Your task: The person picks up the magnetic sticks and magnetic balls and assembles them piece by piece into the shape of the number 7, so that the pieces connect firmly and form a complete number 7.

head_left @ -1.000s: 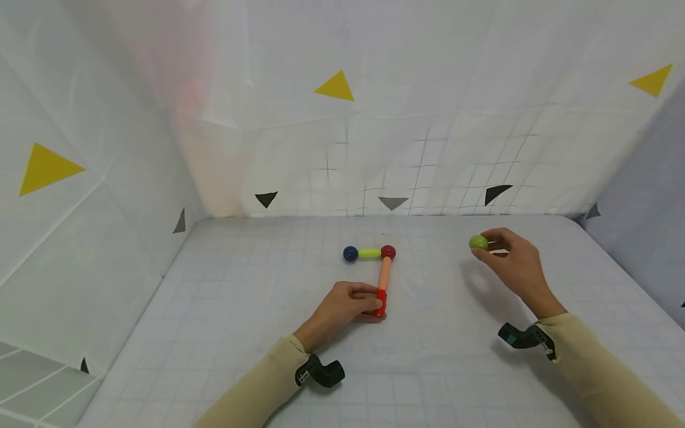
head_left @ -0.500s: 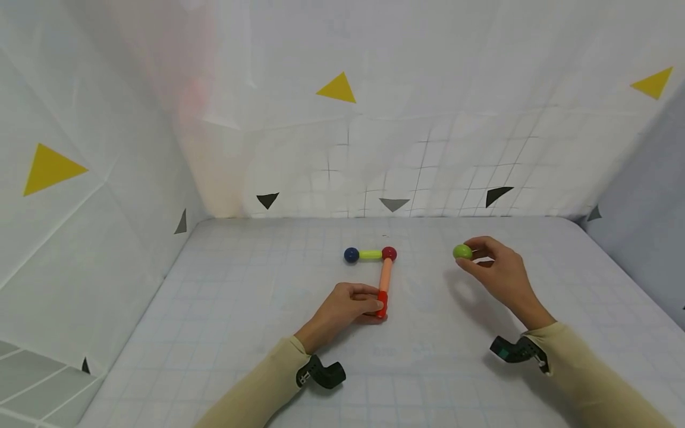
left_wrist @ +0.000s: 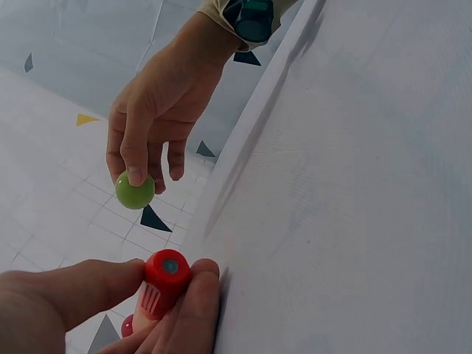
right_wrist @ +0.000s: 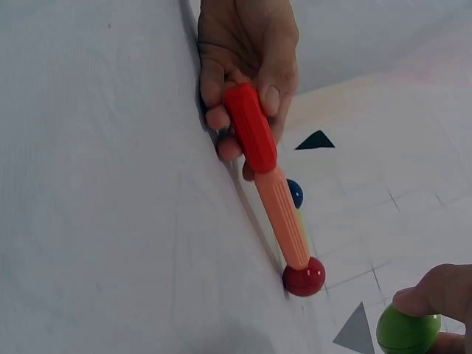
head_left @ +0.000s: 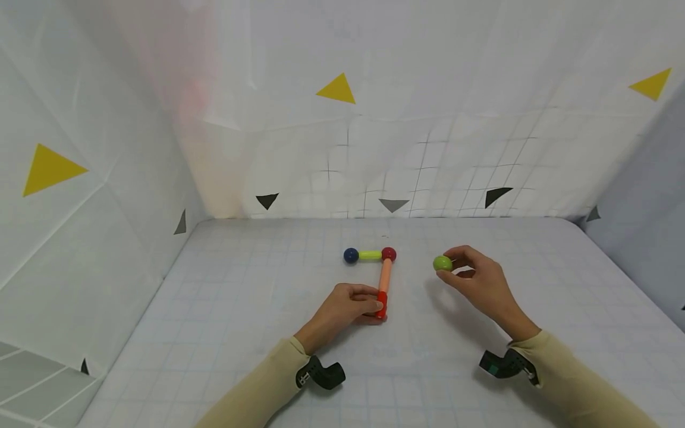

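Observation:
My left hand [head_left: 342, 308] pinches a red rod [head_left: 382, 303] between thumb and fingers. End to end with it is an orange rod [right_wrist: 283, 220], which meets a dark red ball [head_left: 389, 254]. From that ball a yellow-green rod [head_left: 370, 255] runs left to a dark blue ball [head_left: 351, 255], so the joined pieces form a corner. In the left wrist view a small grey disc shows in the near end of the red rod [left_wrist: 167, 271]. Right of the pieces, my right hand [head_left: 478, 285] holds a green ball [head_left: 442, 264] by its fingertips, above the table.
The table [head_left: 241, 380] has a white cover with a faint grid. White sheeting [head_left: 278, 142] with yellow, black and grey triangles rises behind it and at the left. A black camera sits on each wrist, one on the left [head_left: 321, 373] and one on the right [head_left: 508, 364].
My right hand has carried the green ball left and slightly toward me, closer to the joined pieces. The left hand keeps its hold on the red rod in the same place.

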Tool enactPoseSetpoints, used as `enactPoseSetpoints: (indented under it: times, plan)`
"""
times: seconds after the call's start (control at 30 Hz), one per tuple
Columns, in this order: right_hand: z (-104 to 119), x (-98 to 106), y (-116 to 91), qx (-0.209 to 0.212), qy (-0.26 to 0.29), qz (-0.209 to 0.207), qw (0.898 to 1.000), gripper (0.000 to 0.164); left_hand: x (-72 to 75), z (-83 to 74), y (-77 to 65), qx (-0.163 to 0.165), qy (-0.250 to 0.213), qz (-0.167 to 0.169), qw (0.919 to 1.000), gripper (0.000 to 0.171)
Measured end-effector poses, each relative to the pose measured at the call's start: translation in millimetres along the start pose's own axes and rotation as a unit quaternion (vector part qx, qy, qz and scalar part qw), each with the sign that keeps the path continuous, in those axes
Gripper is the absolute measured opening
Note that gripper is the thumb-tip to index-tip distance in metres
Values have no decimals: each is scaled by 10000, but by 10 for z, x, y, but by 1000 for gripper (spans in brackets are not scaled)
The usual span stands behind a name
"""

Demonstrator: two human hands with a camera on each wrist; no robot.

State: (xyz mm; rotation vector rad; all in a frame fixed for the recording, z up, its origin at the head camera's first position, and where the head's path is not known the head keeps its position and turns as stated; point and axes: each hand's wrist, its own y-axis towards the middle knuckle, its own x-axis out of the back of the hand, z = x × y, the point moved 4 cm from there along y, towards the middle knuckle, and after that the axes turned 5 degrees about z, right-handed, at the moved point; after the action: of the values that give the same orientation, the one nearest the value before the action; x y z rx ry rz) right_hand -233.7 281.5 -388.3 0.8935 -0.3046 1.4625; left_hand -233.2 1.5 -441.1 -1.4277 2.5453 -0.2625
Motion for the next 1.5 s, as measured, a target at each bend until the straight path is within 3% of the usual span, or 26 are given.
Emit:
enactPoseSetpoints:
  times: [0.5,1.1,1.5]
  plan:
    - [214,-204,-123,-23,270,410,9988,33,-34,1,33,23,-17,59,10000,33]
    - [501,-383,-235,569,876,631,9925,34,13,5,-3,-130,-286,203,9993,34]
    - [656,-603,-339,828,1276,1105,9822,38,40,-2,-12,-231,-285,277,9989,35]
